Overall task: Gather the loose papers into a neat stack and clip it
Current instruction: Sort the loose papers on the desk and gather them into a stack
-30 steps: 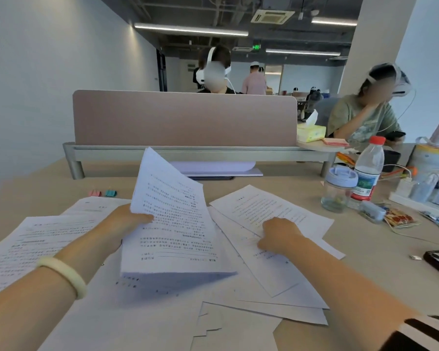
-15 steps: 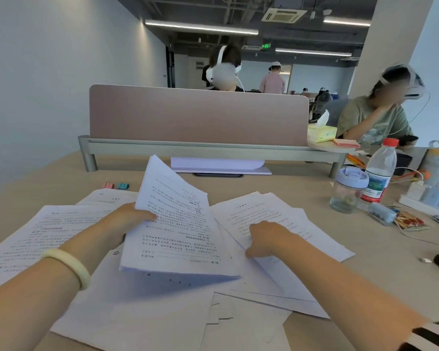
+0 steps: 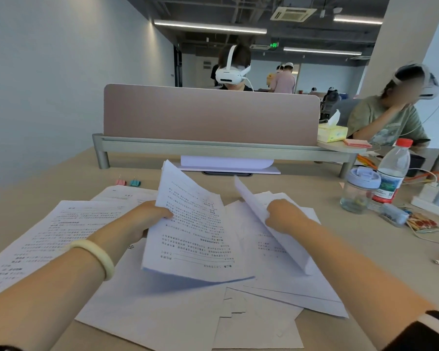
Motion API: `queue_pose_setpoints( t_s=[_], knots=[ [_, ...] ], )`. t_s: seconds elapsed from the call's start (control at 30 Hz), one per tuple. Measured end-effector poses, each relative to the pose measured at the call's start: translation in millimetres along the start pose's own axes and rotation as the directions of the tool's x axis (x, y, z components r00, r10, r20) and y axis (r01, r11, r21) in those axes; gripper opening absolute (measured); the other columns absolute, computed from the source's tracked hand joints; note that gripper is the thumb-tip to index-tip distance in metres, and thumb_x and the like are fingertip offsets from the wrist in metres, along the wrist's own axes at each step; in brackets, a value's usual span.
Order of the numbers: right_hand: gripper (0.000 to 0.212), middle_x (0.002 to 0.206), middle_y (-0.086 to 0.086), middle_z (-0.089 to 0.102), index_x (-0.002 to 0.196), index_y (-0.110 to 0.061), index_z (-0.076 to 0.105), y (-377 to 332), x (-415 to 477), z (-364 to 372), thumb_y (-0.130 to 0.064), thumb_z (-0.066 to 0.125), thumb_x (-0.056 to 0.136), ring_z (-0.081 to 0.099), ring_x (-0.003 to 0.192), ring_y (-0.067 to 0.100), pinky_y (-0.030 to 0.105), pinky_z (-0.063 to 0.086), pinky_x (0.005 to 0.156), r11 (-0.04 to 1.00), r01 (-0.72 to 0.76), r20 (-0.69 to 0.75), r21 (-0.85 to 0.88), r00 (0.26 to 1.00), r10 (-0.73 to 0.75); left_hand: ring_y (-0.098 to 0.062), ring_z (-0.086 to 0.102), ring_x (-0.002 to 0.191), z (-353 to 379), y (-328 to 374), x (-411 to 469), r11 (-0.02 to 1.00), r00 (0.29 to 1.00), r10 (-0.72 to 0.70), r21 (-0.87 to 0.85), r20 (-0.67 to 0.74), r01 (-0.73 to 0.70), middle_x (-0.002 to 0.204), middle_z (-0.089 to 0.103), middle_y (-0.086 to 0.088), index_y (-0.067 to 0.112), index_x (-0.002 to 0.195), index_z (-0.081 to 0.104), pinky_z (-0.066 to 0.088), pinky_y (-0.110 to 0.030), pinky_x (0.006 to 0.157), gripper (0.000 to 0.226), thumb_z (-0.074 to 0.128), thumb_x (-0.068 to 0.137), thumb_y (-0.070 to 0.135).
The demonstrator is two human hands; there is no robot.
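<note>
My left hand (image 3: pixel 147 219) grips a thin stack of printed papers (image 3: pixel 195 229) by its left edge, tilted up off the desk. To its right, my right hand (image 3: pixel 287 216) pinches a single sheet (image 3: pixel 271 224) and lifts it on edge above the other loose papers (image 3: pixel 276 282) spread over the desk. More printed sheets (image 3: pixel 61 229) lie flat at the left. Two small binder clips, a pink clip (image 3: pixel 121 182) and a teal clip (image 3: pixel 135 183), sit on the desk beyond those left sheets.
A pink divider panel (image 3: pixel 211 115) on a grey rail crosses the far side of the desk. At the right stand a clear jar (image 3: pixel 357 191) and a water bottle (image 3: pixel 390 173), with cables and small packets. People sit behind the divider.
My right hand went from pressing on the flat sheets to lifting one sheet up on edge. The stack in my left hand stays raised.
</note>
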State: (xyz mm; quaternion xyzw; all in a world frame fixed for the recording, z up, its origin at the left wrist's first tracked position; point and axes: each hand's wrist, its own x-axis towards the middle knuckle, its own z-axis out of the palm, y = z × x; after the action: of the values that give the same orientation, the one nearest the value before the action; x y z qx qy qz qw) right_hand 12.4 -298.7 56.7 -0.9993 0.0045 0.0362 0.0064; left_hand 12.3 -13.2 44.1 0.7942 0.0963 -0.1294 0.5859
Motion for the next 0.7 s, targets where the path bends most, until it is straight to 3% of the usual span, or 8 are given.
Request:
queue_pose_setpoints(
  t_s=[0.17,0.23,0.3,0.4,0.47,0.53,0.63,0.7],
  knots=[
    [0.036,0.062,-0.002,0.037,0.057,-0.015,0.033,-24.8,-7.9,-22.6,-0.013,0.049,0.089,0.041,0.064,0.020,0.022,0.027,0.047,0.904,0.094,-0.097,0.418,0.994,-0.059,-0.036,0.061,0.104,23.5,4.9,3.0,1.000,1.000,-0.024,-0.006,-0.003,0.024,0.118,0.062,-0.017,0.009,0.128,0.048,0.052,-0.043,0.079,0.035,0.048,0.093,0.008],
    [0.033,0.061,-0.005,0.049,0.062,-0.017,0.044,-41.4,-13.7,-20.9,-0.023,0.050,0.094,0.050,0.063,0.016,0.020,0.036,0.051,0.715,0.136,0.013,0.686,0.980,-0.200,-0.034,0.062,0.099,30.4,4.7,3.2,0.997,0.999,-0.033,-0.072,-0.007,0.033,0.107,0.065,-0.012,0.011,0.122,0.052,0.052,-0.043,0.080,0.029,0.047,0.096,0.022],
    [0.034,0.098,-0.009,0.069,0.099,-0.020,0.063,-50.6,-19.3,-15.1,-0.046,0.041,0.096,0.064,0.094,0.011,0.024,0.049,0.080,0.538,0.058,0.168,0.841,0.917,-0.361,-0.031,0.064,0.098,33.9,3.8,3.9,0.984,0.999,-0.041,-0.172,0.019,0.044,0.099,0.068,-0.008,0.017,0.110,0.060,0.052,-0.043,0.084,0.040,0.042,0.093,0.049],
    [0.062,0.154,-0.005,0.031,0.146,-0.019,0.034,-35.8,-9.4,1.5,-0.054,0.025,0.097,0.027,0.143,0.019,0.037,0.021,0.116,0.786,0.120,0.186,0.607,0.940,-0.287,-0.030,0.064,0.099,34.6,1.8,6.5,0.959,0.992,-0.062,-0.269,0.109,0.089,0.101,0.069,-0.007,0.024,0.100,0.063,0.053,-0.042,0.079,0.056,0.038,0.082,0.070],
    [0.066,0.160,0.003,0.016,0.151,-0.015,0.021,-15.0,1.0,22.9,-0.053,0.025,0.097,0.017,0.147,0.024,0.039,0.014,0.119,0.934,0.060,0.172,0.352,0.977,-0.128,-0.030,0.065,0.100,34.7,-1.3,7.0,0.960,0.990,-0.045,-0.268,0.131,0.079,0.104,0.071,-0.008,0.023,0.105,0.064,0.053,-0.043,0.080,0.049,0.048,0.083,0.063],
    [0.072,0.161,0.006,0.011,0.151,-0.015,0.013,-4.6,1.6,40.9,-0.056,0.029,0.095,0.011,0.147,0.027,0.043,0.011,0.120,0.959,-0.011,0.251,0.284,0.966,-0.064,-0.030,0.066,0.103,39.2,-5.1,9.4,0.988,0.986,-0.008,-0.150,0.164,0.033,0.110,0.071,-0.008,0.019,0.117,0.061,0.053,-0.046,0.088,0.038,0.061,0.086,0.040],
    [0.078,0.160,0.001,0.012,0.153,-0.019,0.007,-1.4,-6.8,43.1,-0.055,0.040,0.092,0.014,0.147,0.022,0.036,0.014,0.117,0.812,-0.025,0.282,0.583,0.944,-0.173,-0.033,0.061,0.109,50.6,-4.4,9.1,0.997,0.985,0.070,-0.029,0.159,-0.067,0.123,0.064,-0.012,0.012,0.130,0.052,0.051,-0.043,0.090,0.043,0.056,0.089,0.000],
    [0.083,0.158,0.003,0.020,0.153,-0.022,0.005,8.4,-7.6,34.2,-0.053,0.049,0.089,0.027,0.143,0.023,0.034,0.022,0.114,0.651,-0.088,0.247,0.754,0.957,-0.156,-0.033,0.058,0.114,51.5,1.5,7.7,0.984,0.973,0.174,-0.061,0.150,-0.167,0.130,0.059,-0.012,0.013,0.132,0.048,0.048,-0.045,0.095,0.048,0.052,0.088,-0.006]
  ],
)
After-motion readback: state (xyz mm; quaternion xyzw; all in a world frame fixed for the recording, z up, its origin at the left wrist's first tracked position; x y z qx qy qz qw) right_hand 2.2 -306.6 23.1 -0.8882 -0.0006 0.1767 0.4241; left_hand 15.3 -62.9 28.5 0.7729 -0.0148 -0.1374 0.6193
